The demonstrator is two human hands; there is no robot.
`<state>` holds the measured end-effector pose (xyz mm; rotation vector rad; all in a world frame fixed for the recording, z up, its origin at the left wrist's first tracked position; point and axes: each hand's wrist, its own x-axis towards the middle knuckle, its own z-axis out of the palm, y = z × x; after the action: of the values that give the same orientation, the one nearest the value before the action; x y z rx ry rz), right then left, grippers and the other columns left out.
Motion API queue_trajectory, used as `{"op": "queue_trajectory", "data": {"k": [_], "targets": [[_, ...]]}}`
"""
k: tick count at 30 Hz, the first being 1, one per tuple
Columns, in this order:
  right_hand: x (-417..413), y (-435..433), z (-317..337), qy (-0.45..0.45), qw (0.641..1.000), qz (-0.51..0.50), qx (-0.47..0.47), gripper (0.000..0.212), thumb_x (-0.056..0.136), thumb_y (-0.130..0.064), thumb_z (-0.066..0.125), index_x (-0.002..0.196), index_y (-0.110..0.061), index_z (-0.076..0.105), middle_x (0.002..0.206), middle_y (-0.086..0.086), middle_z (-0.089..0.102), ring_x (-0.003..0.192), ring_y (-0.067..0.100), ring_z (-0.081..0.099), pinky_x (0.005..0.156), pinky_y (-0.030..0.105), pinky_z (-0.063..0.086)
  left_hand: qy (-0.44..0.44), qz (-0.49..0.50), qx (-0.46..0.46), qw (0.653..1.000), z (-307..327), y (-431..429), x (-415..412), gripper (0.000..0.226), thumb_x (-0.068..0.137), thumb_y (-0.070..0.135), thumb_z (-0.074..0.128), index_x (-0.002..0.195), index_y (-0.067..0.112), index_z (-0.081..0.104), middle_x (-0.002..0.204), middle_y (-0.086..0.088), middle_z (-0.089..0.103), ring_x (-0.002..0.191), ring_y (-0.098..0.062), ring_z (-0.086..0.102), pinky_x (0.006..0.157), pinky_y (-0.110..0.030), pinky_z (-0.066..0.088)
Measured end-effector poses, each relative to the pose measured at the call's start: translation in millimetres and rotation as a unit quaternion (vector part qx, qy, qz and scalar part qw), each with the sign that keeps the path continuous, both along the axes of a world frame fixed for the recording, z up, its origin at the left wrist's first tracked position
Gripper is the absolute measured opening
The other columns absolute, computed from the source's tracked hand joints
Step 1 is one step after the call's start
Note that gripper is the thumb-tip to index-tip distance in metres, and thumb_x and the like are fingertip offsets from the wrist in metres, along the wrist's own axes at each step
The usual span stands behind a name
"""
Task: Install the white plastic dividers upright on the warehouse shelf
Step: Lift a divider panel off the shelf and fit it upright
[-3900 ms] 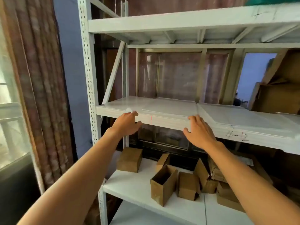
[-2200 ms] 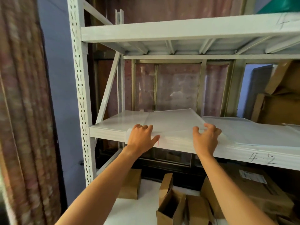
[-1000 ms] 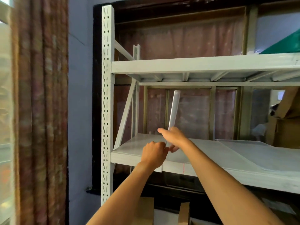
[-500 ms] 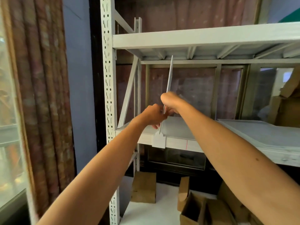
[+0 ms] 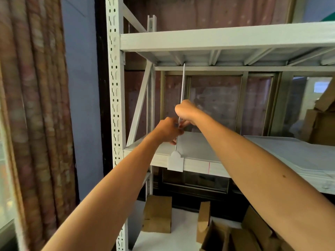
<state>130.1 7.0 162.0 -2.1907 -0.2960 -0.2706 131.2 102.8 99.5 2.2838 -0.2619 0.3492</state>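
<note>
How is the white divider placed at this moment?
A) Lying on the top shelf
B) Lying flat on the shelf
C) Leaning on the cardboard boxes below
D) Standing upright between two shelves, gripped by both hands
D: the divider stands on edge, its top up at the underside of the upper shelf, while the left hand and the right hand grip its front edge above the middle shelf.

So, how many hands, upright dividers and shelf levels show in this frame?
hands: 2, left hand and right hand
upright white divider: 1
shelf levels: 3, upper shelf, middle shelf, lower shelf
total: 6
</note>
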Motion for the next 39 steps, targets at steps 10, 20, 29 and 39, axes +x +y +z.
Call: {"op": "queue_trajectory", "data": {"k": [10, 20, 29, 39], "targets": [[28, 1, -5, 0.01, 1.0, 0.005, -0.017, 0.022, 0.09, -0.006, 0.036, 0.102, 0.002, 0.053, 0.105, 0.027, 0.061, 0.078, 0.045, 0.07, 0.068, 0.05, 0.062, -0.014, 0.006, -0.012, 1.0, -9, -1, 18, 0.021, 0.094, 0.013, 0.064, 0.115, 0.014, 0.059, 0.102, -0.006, 0.064, 0.087, -0.027, 0.071, 0.065, -0.04, 0.063], [30, 1, -4, 0.031, 0.999, 0.009, -0.014, 0.025, 0.091, -0.007, 0.037, 0.111, 0.002, 0.05, 0.111, 0.025, 0.054, 0.08, 0.048, 0.068, 0.066, 0.052, 0.062, 0.002, 0.014, -0.013, 1.0, -10, 1, 31, 0.023, 0.09, 0.008, 0.065, 0.111, 0.011, 0.059, 0.105, -0.011, 0.067, 0.08, -0.022, 0.071, 0.064, -0.038, 0.063], [34, 3, -9, 0.026, 1.0, 0.002, -0.002, 0.034, 0.093, -0.011, 0.038, 0.124, 0.0, 0.047, 0.105, 0.023, 0.06, 0.077, 0.042, 0.068, 0.062, 0.046, 0.062, 0.015, 0.06, 0.084, 0.995, -10, -12, 38, 0.031, 0.093, 0.013, 0.045, 0.123, 0.008, 0.051, 0.108, -0.008, 0.061, 0.065, -0.025, 0.071, 0.06, -0.033, 0.061], [33, -2, 0, 0.064, 0.997, 0.033, -0.006, 0.054, 0.095, -0.015, 0.038, 0.147, -0.003, 0.031, 0.129, 0.025, 0.05, 0.086, 0.042, 0.07, 0.077, 0.049, 0.061, 0.126, 0.05, 0.01, 0.991, -18, -16, 41, 0.04, 0.101, 0.013, 0.035, 0.135, -0.001, 0.049, 0.133, -0.025, 0.055, 0.106, -0.038, 0.063, 0.074, -0.043, 0.06]]}}
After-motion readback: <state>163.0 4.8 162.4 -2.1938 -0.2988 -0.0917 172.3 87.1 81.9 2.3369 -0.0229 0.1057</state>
